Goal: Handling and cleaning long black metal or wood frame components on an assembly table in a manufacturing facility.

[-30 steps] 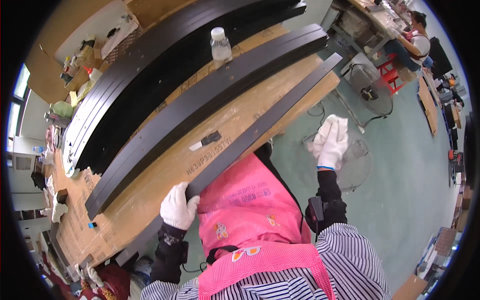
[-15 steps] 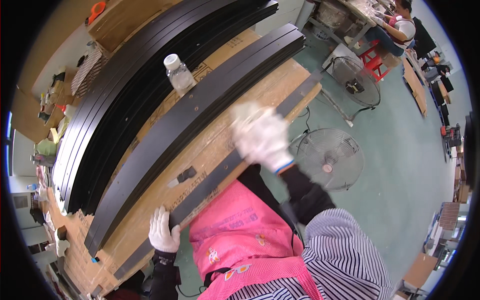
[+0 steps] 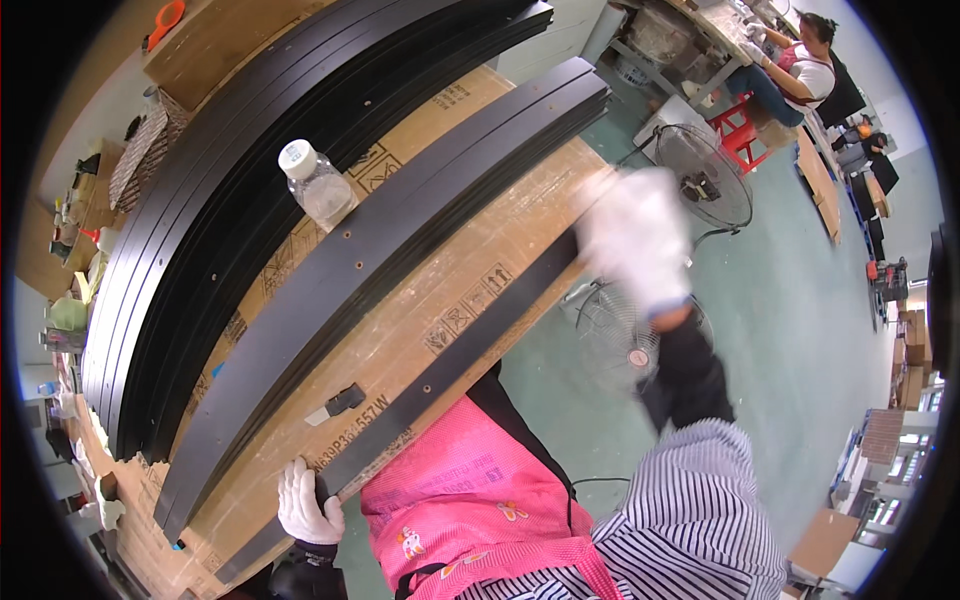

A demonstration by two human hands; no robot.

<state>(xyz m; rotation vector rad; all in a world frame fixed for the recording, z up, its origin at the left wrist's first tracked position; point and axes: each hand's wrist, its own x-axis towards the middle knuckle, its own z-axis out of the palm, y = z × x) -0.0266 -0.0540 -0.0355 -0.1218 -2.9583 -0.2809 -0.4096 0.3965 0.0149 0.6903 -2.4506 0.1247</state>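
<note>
A long, slightly curved black strip (image 3: 450, 365) lies along the near edge of a cardboard-covered table. My left hand (image 3: 308, 505), in a white glove, rests across the strip's lower-left part. Its fingers are stretched out flat with the thumb apart. At the strip's far right end is my right hand (image 3: 635, 240), also white-gloved and smeared by motion. Whether a white cloth is in it cannot be made out. A small utility blade with a dark handle (image 3: 345, 399) lies on the cardboard just beyond the strip.
A stack of curved black strips (image 3: 400, 225) lies beyond, with a larger stack (image 3: 215, 210) behind it. Between them stands a clear, white-capped bottle (image 3: 325, 190). Floor fans (image 3: 620, 335) stand right of the table. Another person (image 3: 800, 70) sits at a far bench.
My right hand has swept right and away from me along the strip to its far end. My left hand has stayed on the strip. The view has shifted slightly.
</note>
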